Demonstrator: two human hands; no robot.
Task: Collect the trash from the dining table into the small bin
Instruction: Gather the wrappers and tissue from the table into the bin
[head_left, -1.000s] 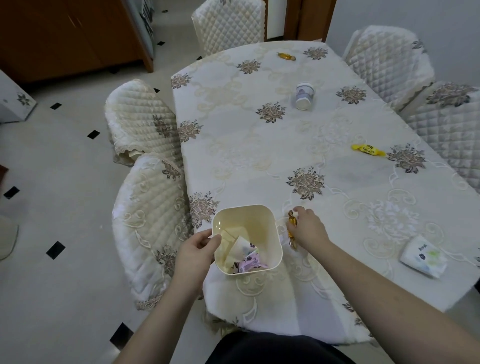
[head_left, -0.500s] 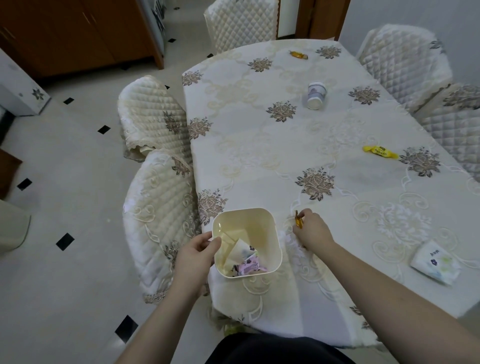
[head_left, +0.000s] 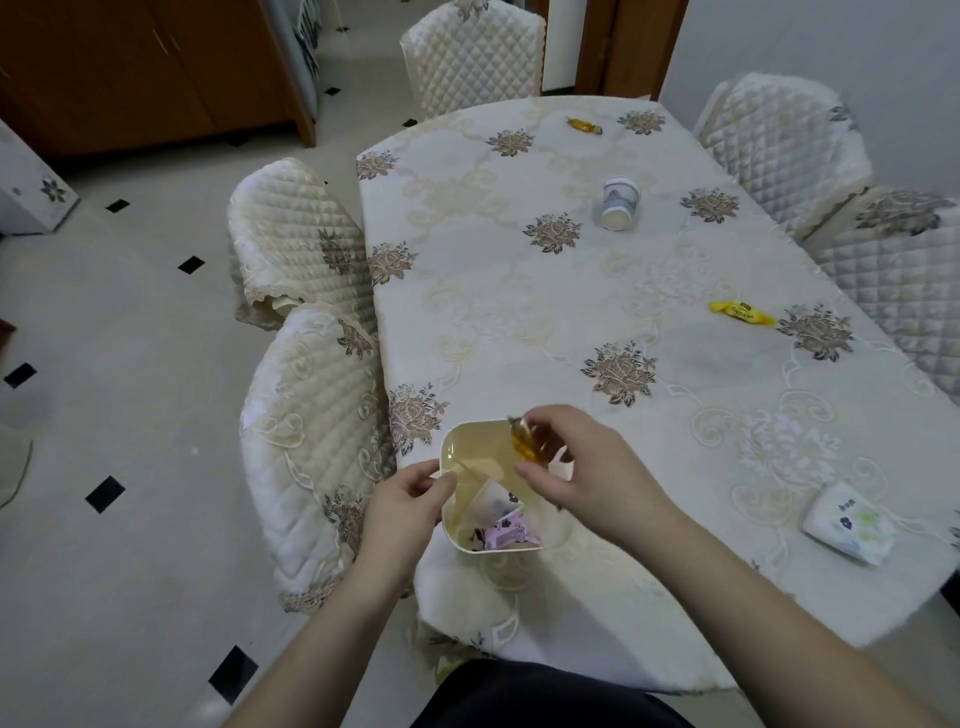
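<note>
A small cream bin (head_left: 470, 451) stands at the near left corner of the dining table (head_left: 519, 312), with a pink wrapper (head_left: 506, 535) and white paper inside. My left hand (head_left: 405, 501) grips the bin's left rim. Directly over the bin's opening, my right hand (head_left: 587, 473) pinches an amber candy wrapper (head_left: 525, 441). Still lying on the tablecloth are a yellow wrapper (head_left: 742, 313), a tipped paper cup (head_left: 619, 202), another amber candy wrapper (head_left: 584, 125) at the far end and a white tissue pack (head_left: 849, 521) at the right.
Quilted chairs surround the table: two on the left (head_left: 311, 426), one at the far end (head_left: 472, 57), two on the right (head_left: 893, 270). A wooden cabinet (head_left: 145, 73) stands across the tiled floor at the back left.
My right hand lifted the amber wrapper off the tablecloth beside the bin and carried it left, over the bin's opening. My left hand stayed on the rim.
</note>
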